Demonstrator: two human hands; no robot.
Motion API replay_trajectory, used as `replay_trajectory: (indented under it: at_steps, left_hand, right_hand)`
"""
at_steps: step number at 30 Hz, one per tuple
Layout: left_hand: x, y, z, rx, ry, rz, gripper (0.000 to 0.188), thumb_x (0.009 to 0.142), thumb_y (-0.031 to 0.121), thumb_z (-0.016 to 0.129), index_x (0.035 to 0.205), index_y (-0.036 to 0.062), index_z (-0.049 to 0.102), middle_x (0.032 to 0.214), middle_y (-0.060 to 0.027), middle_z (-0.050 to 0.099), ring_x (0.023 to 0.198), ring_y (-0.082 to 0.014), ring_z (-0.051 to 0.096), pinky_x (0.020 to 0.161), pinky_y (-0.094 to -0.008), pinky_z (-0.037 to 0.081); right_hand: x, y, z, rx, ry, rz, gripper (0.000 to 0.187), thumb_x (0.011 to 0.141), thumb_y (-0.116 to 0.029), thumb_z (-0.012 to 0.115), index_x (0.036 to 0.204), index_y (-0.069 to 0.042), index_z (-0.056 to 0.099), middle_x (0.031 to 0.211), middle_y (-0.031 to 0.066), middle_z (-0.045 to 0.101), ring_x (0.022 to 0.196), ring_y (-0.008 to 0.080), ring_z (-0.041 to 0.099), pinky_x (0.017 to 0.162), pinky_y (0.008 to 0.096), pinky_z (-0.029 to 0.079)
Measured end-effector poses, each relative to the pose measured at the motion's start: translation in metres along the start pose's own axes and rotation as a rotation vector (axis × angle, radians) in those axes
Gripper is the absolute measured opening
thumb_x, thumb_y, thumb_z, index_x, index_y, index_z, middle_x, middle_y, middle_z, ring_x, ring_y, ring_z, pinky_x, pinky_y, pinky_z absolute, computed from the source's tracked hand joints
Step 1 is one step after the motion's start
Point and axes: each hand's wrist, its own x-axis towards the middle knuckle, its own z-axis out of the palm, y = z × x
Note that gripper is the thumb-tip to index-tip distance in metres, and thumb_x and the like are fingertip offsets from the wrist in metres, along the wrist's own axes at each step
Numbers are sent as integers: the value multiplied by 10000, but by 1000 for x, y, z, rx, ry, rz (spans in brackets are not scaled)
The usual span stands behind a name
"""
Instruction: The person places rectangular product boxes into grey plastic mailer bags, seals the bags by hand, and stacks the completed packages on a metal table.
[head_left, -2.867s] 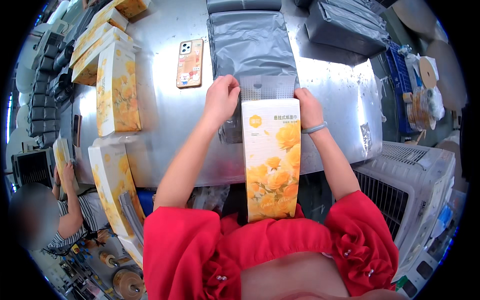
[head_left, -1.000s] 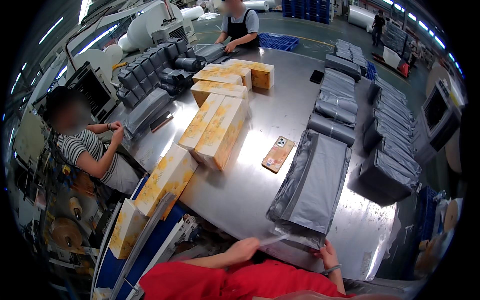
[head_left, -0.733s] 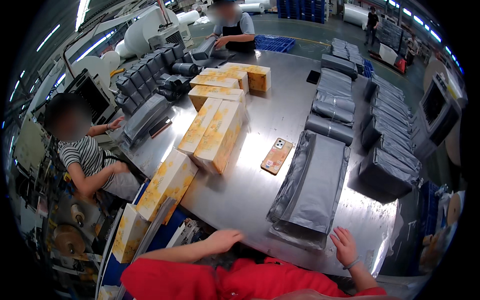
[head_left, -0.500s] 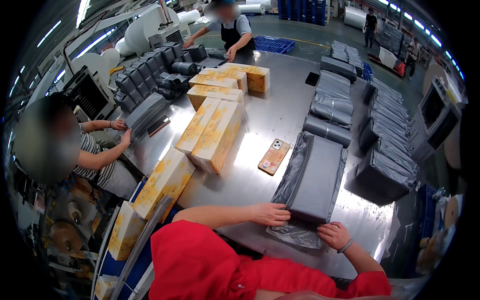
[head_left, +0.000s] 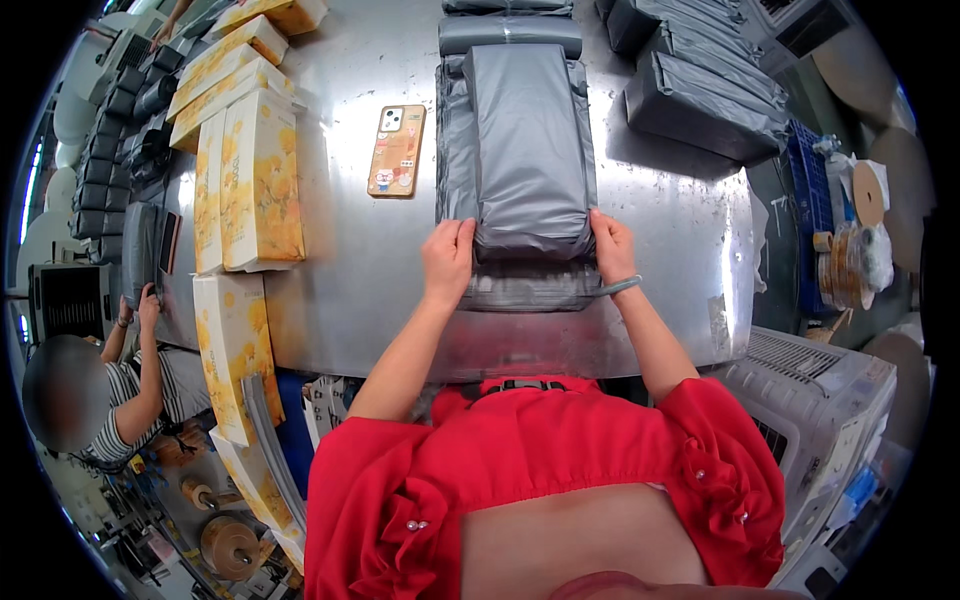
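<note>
A box-shaped parcel wrapped in grey plastic (head_left: 528, 150) lies lengthwise on the metal table in front of me. Beneath it, flat grey plastic bags (head_left: 540, 292) spread out past its near end. My left hand (head_left: 447, 262) grips the plastic at the parcel's near left corner, thumb and fingers pressed together. At the near right corner my right hand (head_left: 613, 250), with a grey band at the wrist, pinches the plastic too. The folds partly hide its fingertips. A phone in a patterned case (head_left: 396, 150) lies left of the parcel.
White-and-yellow boxes (head_left: 262, 180) line the left of the metal table (head_left: 350, 300), continuing down a conveyor. Grey wrapped parcels (head_left: 700, 110) stand at the far right. A co-worker in a striped shirt (head_left: 125, 405) handles a grey parcel at the left. A pale machine (head_left: 810, 400) stands at right.
The view has turned, so the parcel now appears upright and centred. My left hand has gone from the parcel's near end to its left corner; my right hand stays at the right corner.
</note>
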Motion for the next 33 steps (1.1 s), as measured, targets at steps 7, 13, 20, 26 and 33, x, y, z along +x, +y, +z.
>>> replay_trajectory:
  at_steps: [7,13,20,26,33]
  left_hand:
    - [18,7,10,184,38,24,226,892,113,535,1062,-20,469,1042,-203,489,815,-336,526,725,-387,435]
    - [38,53,24,-178,-103,-10,488,957,230,371,1355,-42,303,1404,-209,302,1285,-326,288,1056,-372,228]
    - [13,83,21,-145,-302,561,369,872,134,528,1224,34,489,1266,-212,446,1164,-346,461,961,-430,387]
    - [120,-12,-158,1022,137,146,582,755,314,658,1248,69,472,1149,-207,529,1078,-351,491,914,-440,398]
    - [137,-62,-236,1086,-38,-650,914,685,506,676,1420,189,235,1294,-270,397,1191,-418,417,977,-500,341]
  right_hand:
    - [26,-7,-6,-371,-65,-123,294,945,-289,492,898,-8,563,803,17,583,709,127,527,642,292,433]
    - [34,-61,16,278,-340,103,643,936,-393,481,1419,-35,253,1373,127,389,1265,214,346,1045,330,295]
    - [36,-102,-150,137,-581,113,777,697,-175,755,1333,39,364,1249,140,517,1154,253,498,1005,369,368]
    - [111,-92,-278,-1564,126,-543,788,691,80,507,1421,-121,290,1411,163,335,1274,364,355,1026,479,294]
    - [63,-93,-140,-1062,277,-915,627,766,-16,566,1346,39,334,1343,233,398,1241,381,388,1045,398,299]
